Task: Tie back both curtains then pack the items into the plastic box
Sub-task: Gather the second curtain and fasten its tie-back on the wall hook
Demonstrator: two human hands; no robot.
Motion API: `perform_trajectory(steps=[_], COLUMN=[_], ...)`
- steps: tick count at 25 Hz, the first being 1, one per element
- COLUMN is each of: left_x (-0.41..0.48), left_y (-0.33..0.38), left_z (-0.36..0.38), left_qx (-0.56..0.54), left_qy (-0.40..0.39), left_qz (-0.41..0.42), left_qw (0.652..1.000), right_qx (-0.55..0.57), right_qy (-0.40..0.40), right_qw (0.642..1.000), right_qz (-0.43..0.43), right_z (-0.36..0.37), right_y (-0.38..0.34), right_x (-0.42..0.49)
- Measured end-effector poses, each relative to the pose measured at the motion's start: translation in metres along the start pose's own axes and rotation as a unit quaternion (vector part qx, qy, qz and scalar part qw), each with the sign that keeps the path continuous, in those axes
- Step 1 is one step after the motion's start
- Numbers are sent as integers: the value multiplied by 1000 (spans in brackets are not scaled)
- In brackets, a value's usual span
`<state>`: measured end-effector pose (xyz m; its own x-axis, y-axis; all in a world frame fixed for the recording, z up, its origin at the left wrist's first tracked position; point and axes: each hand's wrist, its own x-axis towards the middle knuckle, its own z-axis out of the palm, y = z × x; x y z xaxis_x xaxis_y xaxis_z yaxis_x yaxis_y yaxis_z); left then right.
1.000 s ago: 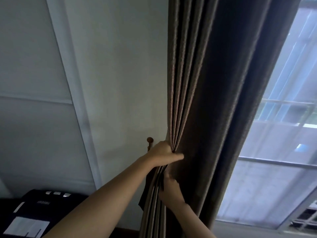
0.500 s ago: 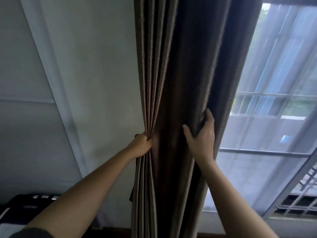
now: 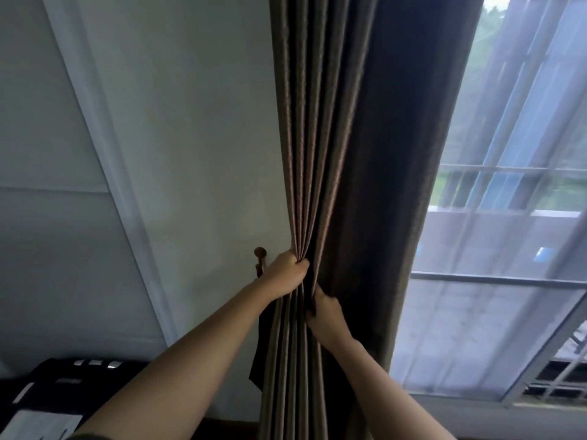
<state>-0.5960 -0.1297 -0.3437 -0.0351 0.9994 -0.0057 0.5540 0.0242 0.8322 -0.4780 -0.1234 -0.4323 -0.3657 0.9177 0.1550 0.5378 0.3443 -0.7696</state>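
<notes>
Both hands' grip (image 3: 287, 274) on curtain (image 3: 343, 154)

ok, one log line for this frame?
stage: gathering curtain | left hand: gripping pleats | right hand: gripping lower folds | wall hook: unused

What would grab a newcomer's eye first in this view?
The dark curtain running top to bottom through the middle, bunched into pleats where the left hand clenches it. Just below, the right hand grips the folds too. A small brown wall hook sits beside the left hand, and the bright window fills the right side.
</notes>
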Motion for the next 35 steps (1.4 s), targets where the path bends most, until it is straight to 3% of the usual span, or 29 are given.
perform_trajectory(steps=[6,8,10,12,13,14,15,17,18,19,22,24,30,35], left_x=[-9,-10,-8,-8,-7,-6,-6,-6,-6,-6,-9,-10,-7,-8], left_y=[10,14,14,11,8,3,0,-8,-13,-17,-19,-14,-3,3], left_z=[7,13,15,13,10,5,1,-6,-7,-7,-6,-5,0,2], left_qx=[-17,43,75,75,66,54,41,27,17,3,-10,-1,-19,-18], left_qy=[-32,-1,50,52,42,31,23,16,15,15,12,12,18,5], left_qz=[8,22,27,22,19,17,22,30,32,35,41,42,22,11], left_qw=[999,999,996,996,997,998,999,999,999,999,999,999,999,1000], right_qx=[-38,-49,-35,-28,-55,-94,-127,-161,-149,-113,30,-14,-41,20], right_qy=[-22,-34,-96,-134,-71,56,202,443,491,494,326,197,-18,-48], right_qw=[999,997,993,990,996,993,966,872,850,857,945,980,999,997], right_qz=[32,40,54,38,4,-49,-100,-135,-120,-94,0,25,-27,-60], right_z=[12,15,13,2,-6,-14,-26,-62,-84,-105,-136,-122,-30,-11], right_y=[-1,-1,2,6,9,12,16,9,4,1,3,9,24,12], right_x=[-12,-13,-13,-22,-26,-28,-28,-22,-16,-8,15,18,6,2])
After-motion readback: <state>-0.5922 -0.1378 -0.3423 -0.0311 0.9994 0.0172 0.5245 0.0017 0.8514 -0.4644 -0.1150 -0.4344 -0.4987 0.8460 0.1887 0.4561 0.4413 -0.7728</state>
